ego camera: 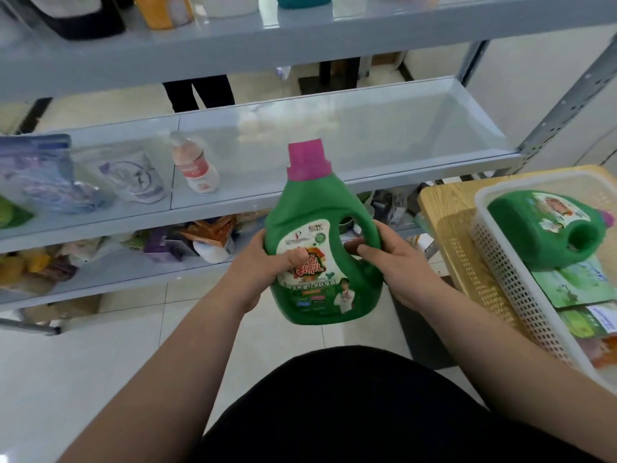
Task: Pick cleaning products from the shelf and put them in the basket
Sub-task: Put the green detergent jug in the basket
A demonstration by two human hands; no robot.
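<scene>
**Status: partly complete.** The white perforated plastic basket (507, 289) stands on the light wooden table (444, 212) at the right. It already holds a second green detergent bottle lying on its side (547, 228) at the far end and flat green refill pouches (574, 285) nearer.

**Item in hand.** The green plastic detergent bottle with a pink cap (320, 235) is off the shelf. It is upright in mid-air at the centre, left of the basket and apart from it. The left hand (257, 269) grips the bottle's body, thumb across the label. The right hand (397, 265) grips the handle side, fingers curled round it.

**Remaining.** This bottle has yet to go into the basket. At the left of the grey metal shelf's middle tier (334, 145) sit pale refill pouches (133, 175) and a small pinkish bottle lying down (195, 168).

**Clearance.** Open air lies between bottle and basket. A rightward path would pass the table's left corner, then need lift over the basket's rim. The shelf's perforated corner post (547, 118) stands farther back. Room inside the basket looks tight; the likeliest space is on top of the pouches.
</scene>
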